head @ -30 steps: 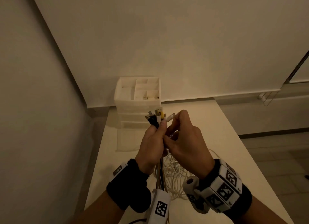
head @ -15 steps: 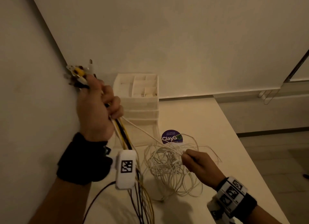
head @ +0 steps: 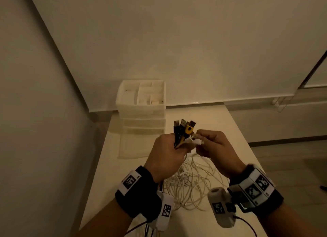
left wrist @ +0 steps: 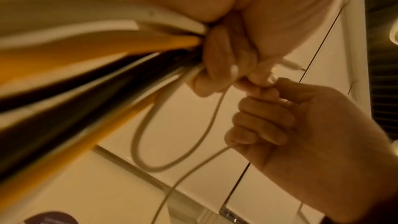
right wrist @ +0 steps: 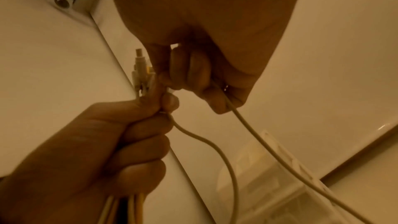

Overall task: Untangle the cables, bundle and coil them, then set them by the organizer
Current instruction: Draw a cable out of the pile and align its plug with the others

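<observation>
My left hand (head: 167, 155) grips a bundle of black, yellow and white cables (head: 182, 132) just below their plugs, which stick up above the fist. My right hand (head: 212, 146) pinches a white cable's plug end (head: 198, 141) right beside that bundle. In the left wrist view the bundle (left wrist: 107, 67) runs into my left fist and the right hand (left wrist: 286, 117) holds a thin white cable (left wrist: 206, 125) looping between both hands. The right wrist view shows the same white cable (right wrist: 247, 125) leaving my right fingers (right wrist: 193, 72). A tangle of white cables (head: 191, 183) lies on the table below.
A white plastic drawer organizer (head: 141, 105) with open top compartments stands at the table's (head: 221, 123) far end against the wall. A wall runs close along the left. The table's right edge drops to a tiled floor (head: 292, 166).
My left hand came down from high on the left, bringing the bundle back over the table's middle. My right hand rose from the white tangle with a white cable end and met the bundle.
</observation>
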`<state>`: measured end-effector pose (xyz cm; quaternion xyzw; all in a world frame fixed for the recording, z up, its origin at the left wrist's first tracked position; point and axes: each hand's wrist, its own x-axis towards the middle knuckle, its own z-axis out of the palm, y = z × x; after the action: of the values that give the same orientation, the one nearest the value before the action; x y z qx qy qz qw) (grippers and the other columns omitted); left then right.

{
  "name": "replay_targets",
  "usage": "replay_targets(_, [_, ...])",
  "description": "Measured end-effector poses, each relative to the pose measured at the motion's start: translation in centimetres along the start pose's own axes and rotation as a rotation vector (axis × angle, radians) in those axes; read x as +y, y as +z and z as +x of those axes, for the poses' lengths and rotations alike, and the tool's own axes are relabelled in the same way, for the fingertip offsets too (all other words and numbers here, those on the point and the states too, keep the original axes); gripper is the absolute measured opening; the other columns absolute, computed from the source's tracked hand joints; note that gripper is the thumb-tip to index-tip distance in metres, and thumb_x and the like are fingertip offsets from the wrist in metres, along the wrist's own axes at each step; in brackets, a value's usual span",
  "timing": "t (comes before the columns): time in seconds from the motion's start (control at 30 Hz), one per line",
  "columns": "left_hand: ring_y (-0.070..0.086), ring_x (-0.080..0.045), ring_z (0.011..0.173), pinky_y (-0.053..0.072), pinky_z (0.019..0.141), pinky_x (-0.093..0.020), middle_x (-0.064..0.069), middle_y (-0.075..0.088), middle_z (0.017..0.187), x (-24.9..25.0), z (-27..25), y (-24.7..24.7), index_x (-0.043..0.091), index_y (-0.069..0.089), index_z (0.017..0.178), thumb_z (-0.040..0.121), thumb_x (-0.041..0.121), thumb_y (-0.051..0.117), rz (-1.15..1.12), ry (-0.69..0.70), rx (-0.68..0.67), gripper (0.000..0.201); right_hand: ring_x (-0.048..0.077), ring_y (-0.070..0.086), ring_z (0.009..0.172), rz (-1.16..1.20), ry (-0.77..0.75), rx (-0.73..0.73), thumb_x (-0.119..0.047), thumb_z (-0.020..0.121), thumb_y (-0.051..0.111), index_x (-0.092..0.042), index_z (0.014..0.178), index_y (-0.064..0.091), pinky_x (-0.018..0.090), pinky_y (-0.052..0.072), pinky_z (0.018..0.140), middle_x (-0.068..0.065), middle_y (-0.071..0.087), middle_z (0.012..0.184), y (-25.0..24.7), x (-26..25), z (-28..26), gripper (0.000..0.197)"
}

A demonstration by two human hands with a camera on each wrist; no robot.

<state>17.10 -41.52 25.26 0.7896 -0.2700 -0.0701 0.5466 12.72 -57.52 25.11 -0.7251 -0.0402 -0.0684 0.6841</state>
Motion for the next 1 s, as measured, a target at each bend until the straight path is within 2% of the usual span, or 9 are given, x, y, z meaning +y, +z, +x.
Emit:
replay_targets(0.1, [0.052,0.000,0.052,0.045,0.055,-0.028,0.015,0.060,0.056,0.6,0.6,-0.2,0.018,0.069,0.075,0.086,0.028,0.063,-0.038,0.050,0.105,0.016,0.016,0.030,0.051,-0.005,-0.040,-0.049,-0.027,0.094,0.046,0.005,0.067,0.051,0.024,0.027,0.053,0.007,0.038,0.055,-0.6,-0.2,0.1,0.043])
replay_targets(0.33, [0.023,-0.008,0.031,0.022,0.039,-0.016,0.010,0.031,0.039,3.0,2.6,-7.5,0.015,0.056,0.066,0.096,0.024,0.056,-0.443,0.067,0.503,0.032,0.011,0.029,0.056,-0.105,0.058,0.050,-0.047,0.089,0.048,-0.017,0.059,0.042,0.018,0.029,0.055,0.002,0.032,0.060,-2.2,5.9,-2.3,0.043])
replay_targets(0.5, [0.024,-0.011,0.032,0.025,0.039,-0.019,0.003,0.035,0.043,1.3,2.5,-9.2,-0.002,0.058,0.080,0.095,0.028,0.059,-0.363,0.044,0.643,0.033,0.009,0.029,0.053,-0.170,0.096,0.137,-0.037,0.091,0.051,-0.019,0.055,0.037,0.021,0.029,0.055,-0.006,0.031,0.055,-2.3,8.2,-2.9,0.042])
replay_targets(0.6, [0.045,-0.027,0.039,0.038,0.042,-0.031,-0.009,0.057,0.058,0.5,1.8,-9.2,0.015,0.070,0.096,0.085,0.039,0.070,-0.224,0.091,0.795,0.026,0.017,0.028,0.055,-0.128,0.152,0.256,-0.030,0.097,0.054,-0.011,0.057,0.039,0.032,0.028,0.055,-0.001,0.030,0.055,-2.3,7.9,-2.0,0.047])
replay_targets(0.63, [0.054,-0.033,0.048,0.044,0.045,-0.036,-0.012,0.066,0.069,0.8,1.5,-9.0,0.026,0.071,0.099,0.085,0.036,0.071,-0.134,0.135,0.787,0.018,0.017,0.027,0.054,-0.119,0.160,0.275,-0.026,0.097,0.054,-0.013,0.056,0.039,0.033,0.027,0.055,-0.001,0.030,0.055,-2.2,7.5,-1.7,0.045])
replay_targets(0.7, [0.060,-0.012,0.053,0.048,0.053,-0.027,0.002,0.072,0.077,1.6,0.7,-7.5,0.032,0.071,0.100,0.086,0.023,0.071,-0.047,0.175,0.631,0.016,0.013,0.027,0.051,-0.115,0.149,0.251,-0.026,0.096,0.054,-0.019,0.053,0.039,0.032,0.026,0.053,-0.004,0.031,0.054,-1.9,6.2,-1.2,0.046])
replay_targets(0.77, [0.063,0.006,0.067,0.052,0.064,-0.017,0.016,0.072,0.079,2.0,0.1,-4.8,0.026,0.072,0.096,0.084,0.013,0.072,-0.037,0.148,0.332,0.017,0.011,0.027,0.048,-0.099,0.115,0.149,-0.036,0.092,0.057,-0.017,0.054,0.040,0.030,0.027,0.051,-0.005,0.032,0.053,-1.2,4.4,-0.8,0.046])
replay_targets(0.83, [0.065,0.006,0.076,0.052,0.069,-0.016,0.016,0.072,0.080,1.6,0.0,-2.4,0.020,0.074,0.095,0.084,0.016,0.071,0.124,0.133,0.121,0.012,0.014,0.024,0.047,-0.010,0.087,0.027,-0.043,0.085,0.064,-0.006,0.057,0.040,0.028,0.026,0.048,-0.001,0.030,0.052,-0.2,2.5,-0.5,0.053])
replay_targets(1.0, [0.059,0.013,0.067,0.038,0.059,-0.001,0.025,0.061,0.069,1.3,0.6,-1.1,0.018,0.074,0.095,0.087,0.011,0.068,0.161,0.144,0.184,0.012,0.015,0.021,0.048,0.218,0.097,-0.073,-0.032,0.088,0.055,-0.002,0.062,0.049,0.029,0.021,0.049,0.004,0.029,0.052,0.3,0.1,-0.3,0.041])
